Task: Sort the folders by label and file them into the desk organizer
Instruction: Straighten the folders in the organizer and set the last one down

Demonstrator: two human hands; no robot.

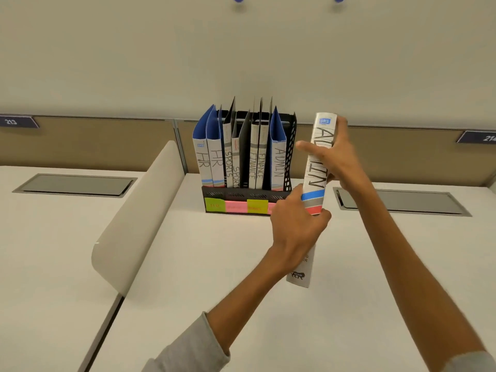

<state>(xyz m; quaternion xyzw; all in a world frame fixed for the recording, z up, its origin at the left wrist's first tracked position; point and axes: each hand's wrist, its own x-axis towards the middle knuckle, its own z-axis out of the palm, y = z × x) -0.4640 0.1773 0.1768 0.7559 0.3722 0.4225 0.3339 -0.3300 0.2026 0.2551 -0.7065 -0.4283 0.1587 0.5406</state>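
A black desk organizer [291, 157] stands at the back of the white desk, with coloured sticky labels along its front. Inside it stand two HR folders [208, 159], two SPORTS folders [231, 167], two FINANCE folders [257, 162] and one ADMIN folder [277, 162]. Just right of the organizer, a second ADMIN folder [316, 167] is held upright, spine toward me. My left hand [298, 229] grips its lower end. My right hand [335, 157] holds its upper part, thumb across the spine.
A curved beige divider [139, 218] rises from the desk on the left. Grey cable hatches are set into the desk at left [75, 185] and right [400, 201]. A tan partition runs behind, with number plates 213 [16, 121] and 214 [480, 136].
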